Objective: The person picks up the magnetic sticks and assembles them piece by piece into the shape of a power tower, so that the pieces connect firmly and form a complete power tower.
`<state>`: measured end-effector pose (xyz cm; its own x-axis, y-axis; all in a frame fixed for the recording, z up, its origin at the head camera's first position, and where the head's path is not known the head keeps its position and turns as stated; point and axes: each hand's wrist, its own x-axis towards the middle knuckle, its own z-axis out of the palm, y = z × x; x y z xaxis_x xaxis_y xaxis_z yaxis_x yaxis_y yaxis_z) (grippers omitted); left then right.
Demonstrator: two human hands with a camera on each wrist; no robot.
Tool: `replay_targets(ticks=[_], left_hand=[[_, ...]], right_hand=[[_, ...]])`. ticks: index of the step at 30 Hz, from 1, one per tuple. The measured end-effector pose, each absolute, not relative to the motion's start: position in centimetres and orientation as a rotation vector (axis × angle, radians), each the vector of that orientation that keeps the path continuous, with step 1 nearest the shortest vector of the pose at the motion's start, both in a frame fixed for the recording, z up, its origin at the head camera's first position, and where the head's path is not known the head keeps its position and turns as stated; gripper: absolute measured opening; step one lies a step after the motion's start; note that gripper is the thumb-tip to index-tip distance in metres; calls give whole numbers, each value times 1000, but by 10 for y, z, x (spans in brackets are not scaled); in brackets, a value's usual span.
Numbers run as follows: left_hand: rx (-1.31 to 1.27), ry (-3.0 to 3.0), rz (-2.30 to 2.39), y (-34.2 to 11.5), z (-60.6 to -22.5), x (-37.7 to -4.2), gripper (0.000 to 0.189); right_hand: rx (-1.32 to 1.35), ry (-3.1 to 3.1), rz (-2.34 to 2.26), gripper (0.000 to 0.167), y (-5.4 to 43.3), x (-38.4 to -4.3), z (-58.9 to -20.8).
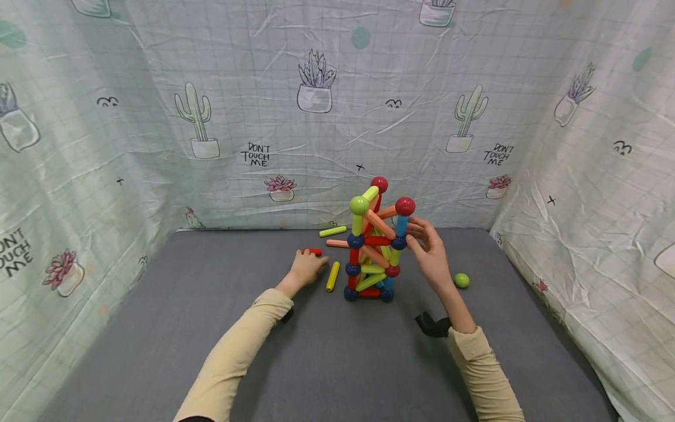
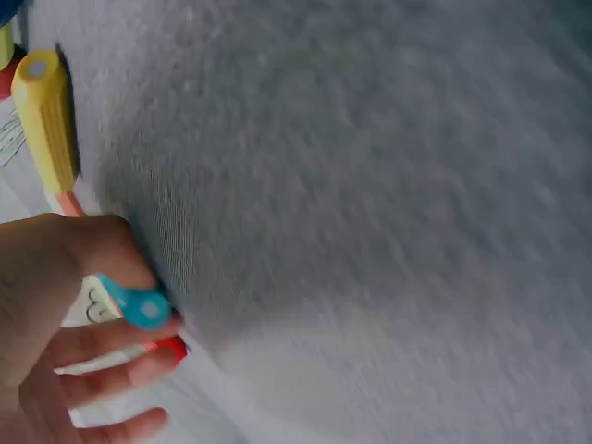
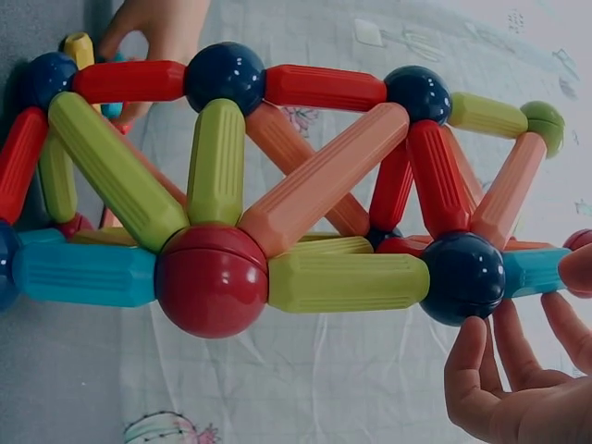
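A tower of coloured sticks and balls (image 1: pixel 377 241) stands upright on the table. My right hand (image 1: pixel 431 258) is at its upper right edge, fingertips against a dark blue ball (image 3: pixel 464 279) and thumb and fingers about the light blue stick (image 3: pixel 536 271) above it. Left of the tower, my left hand (image 1: pixel 306 268) is low at the table. Its thumb and index finger pinch a blue stick (image 2: pixel 143 308), mostly hidden by the hand. A red stick (image 1: pixel 313 252) lies just beyond those fingers, and a yellow stick (image 1: pixel 333 276) lies to their right.
Behind the left hand lie a lime stick (image 1: pixel 333 231) and a salmon stick (image 1: pixel 337 243). A green ball (image 1: pixel 462 281) sits right of the right forearm. A patterned curtain (image 1: pixel 253 105) borders the grey table (image 1: pixel 337 363) at the back and sides.
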<state>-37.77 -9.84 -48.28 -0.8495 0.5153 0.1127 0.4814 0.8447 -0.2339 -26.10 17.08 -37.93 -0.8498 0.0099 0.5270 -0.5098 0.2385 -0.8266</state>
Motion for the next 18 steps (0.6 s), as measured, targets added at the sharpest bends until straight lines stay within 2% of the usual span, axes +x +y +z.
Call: replay_targets(ticks=[4,7,12,18], left_hand=[[-712,-2877,185,-112,-476,-378,41],[-715,-2782,-15,-119,-456,-378,48],[-825,-2448,-418,-112,-392,-370,45],[-1000,-1984,-661,-85,-319,-335,37]], right_hand=[[461,-2109,1629,39,171,-261,-380],[465,-2123,1616,40,172,-261,-380],[453,-2143,1595,40,172,-262,-382],[437,-2153,1583,41,172,-264,-381]])
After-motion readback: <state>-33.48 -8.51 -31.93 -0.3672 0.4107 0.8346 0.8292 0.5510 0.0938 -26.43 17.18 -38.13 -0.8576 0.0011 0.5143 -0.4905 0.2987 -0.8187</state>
